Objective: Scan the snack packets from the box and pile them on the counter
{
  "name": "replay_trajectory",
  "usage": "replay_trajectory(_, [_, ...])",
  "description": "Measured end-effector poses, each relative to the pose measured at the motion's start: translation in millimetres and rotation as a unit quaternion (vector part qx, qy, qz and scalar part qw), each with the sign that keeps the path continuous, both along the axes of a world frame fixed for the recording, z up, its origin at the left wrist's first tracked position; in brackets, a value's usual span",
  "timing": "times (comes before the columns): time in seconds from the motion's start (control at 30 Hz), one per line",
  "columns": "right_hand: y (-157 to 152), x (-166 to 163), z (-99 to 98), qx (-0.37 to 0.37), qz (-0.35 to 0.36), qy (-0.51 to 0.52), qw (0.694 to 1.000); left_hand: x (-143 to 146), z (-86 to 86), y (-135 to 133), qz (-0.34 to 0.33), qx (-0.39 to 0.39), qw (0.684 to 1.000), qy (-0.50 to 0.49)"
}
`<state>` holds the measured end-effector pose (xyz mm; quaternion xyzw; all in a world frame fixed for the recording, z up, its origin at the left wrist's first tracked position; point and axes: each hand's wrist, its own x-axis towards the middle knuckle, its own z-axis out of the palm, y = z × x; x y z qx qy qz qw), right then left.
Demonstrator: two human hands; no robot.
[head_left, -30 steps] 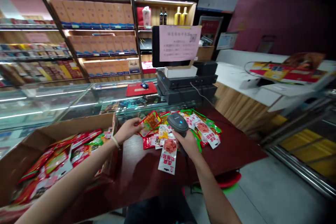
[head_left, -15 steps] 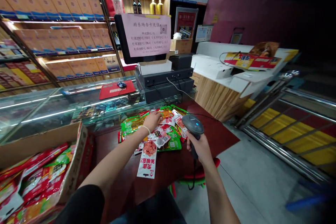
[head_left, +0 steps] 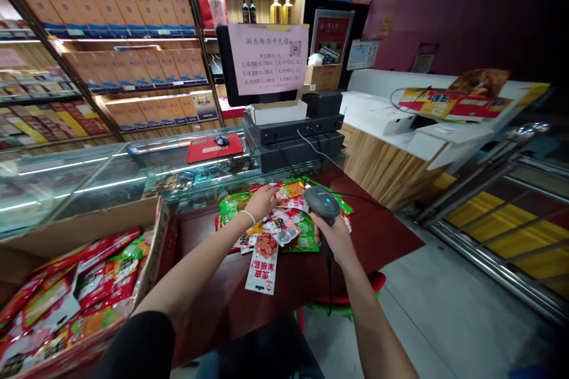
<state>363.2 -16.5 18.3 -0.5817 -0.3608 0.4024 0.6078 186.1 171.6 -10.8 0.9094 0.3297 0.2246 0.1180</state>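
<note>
My right hand [head_left: 336, 238] grips a dark barcode scanner [head_left: 320, 204] by its handle, and a small blue light shows on top. The scanner head is over the right side of a pile of snack packets [head_left: 306, 234] in green, red and white. My left hand [head_left: 261, 204], a pale band at its wrist, lies palm down on the left part of the pile. Its fingers are extended over the packets, and their tips are partly hidden. A white and red snack packet [head_left: 263, 266] sticks out from the pile toward me on the dark red table [head_left: 373, 234].
A cardboard box [head_left: 153, 243] full of similar packets stands at the left. Behind the pile are a glass counter [head_left: 124, 186], a red mouse pad [head_left: 200, 148] and a monitor [head_left: 229, 71] with a paper sign. A metal railing [head_left: 471, 243] stands at the right.
The view has turned slightly left, so the surroundings sit further right. The scanner has moved left over the pile. My left hand has shifted slightly left relative to the packets.
</note>
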Motion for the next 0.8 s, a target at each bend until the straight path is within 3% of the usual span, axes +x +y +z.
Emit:
replay_trajectory(0.27, [24,-52,26.6,0.011,0.080,-0.043,0.996,-71,45.6,-17,0.015,0.010,1.000,-0.013])
replay_trajectory(0.5, [47,-130,45.0,-0.007,0.175,-0.002,0.985,-186,86.0,-64,0.084,-0.017,0.996,-0.040])
replay_trajectory(0.8, [69,-253,52.2,-0.004,0.313,0.029,0.949,-368,76.6,-119,0.304,-0.049,0.949,-0.068])
